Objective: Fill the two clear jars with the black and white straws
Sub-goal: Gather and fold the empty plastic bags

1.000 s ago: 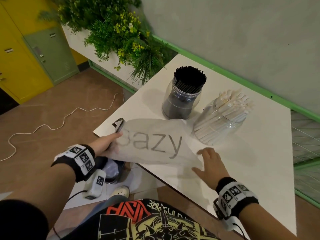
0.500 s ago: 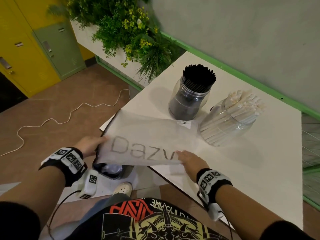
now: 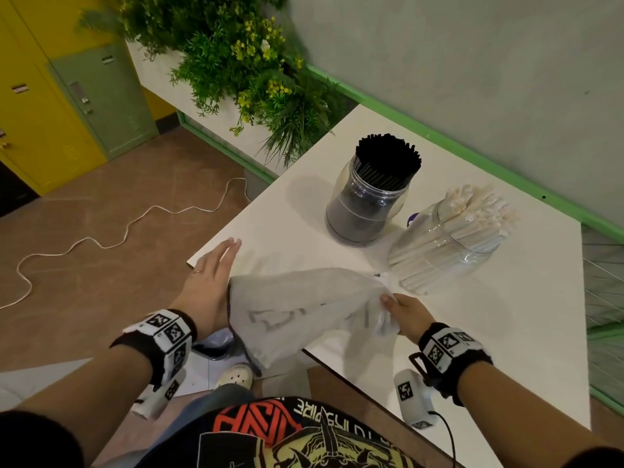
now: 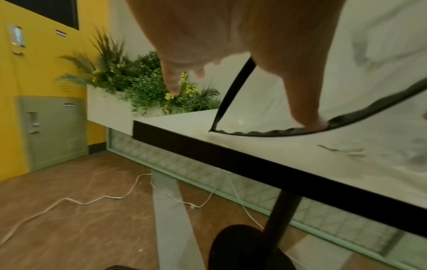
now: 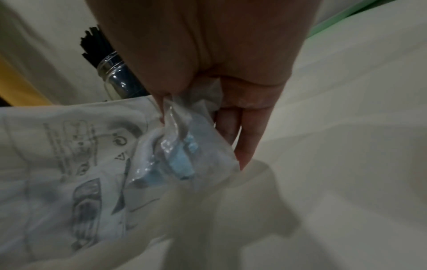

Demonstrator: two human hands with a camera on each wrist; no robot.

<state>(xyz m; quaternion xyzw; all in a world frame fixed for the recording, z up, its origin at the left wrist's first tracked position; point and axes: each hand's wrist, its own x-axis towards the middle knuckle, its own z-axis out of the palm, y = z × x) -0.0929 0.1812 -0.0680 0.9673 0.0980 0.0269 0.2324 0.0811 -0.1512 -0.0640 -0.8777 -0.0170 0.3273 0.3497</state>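
Right now your right hand (image 3: 403,314) has its fingers bunched tight on the crumpled plastic bag (image 3: 304,309) at table (image 3: 506,332) edge; left hand (image 3: 206,282) has fingers straight, thumb hooked in bag's black rim. Both jars full behind: black straws (image 3: 388,157) w/ white straws (image 3: 479,211) just beside.

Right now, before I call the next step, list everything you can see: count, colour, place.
Jar of black straws: one, clear, upright, far side of table.
Jar of white straws: one, clear, leaning, right of the black one.
Bag: one, frosted white with grey print, near table edge, partly hanging off.
Table: one, white top, dark edge.
Plants: green with yellow flowers, in a white planter beyond the table.
Cable: one, white, on brown floor.
Lockers: yellow and green, far left.
Left hand: fingers straight, thumb at the bag's black-edged mouth.
Right hand: grip bunched on the bag's other end.
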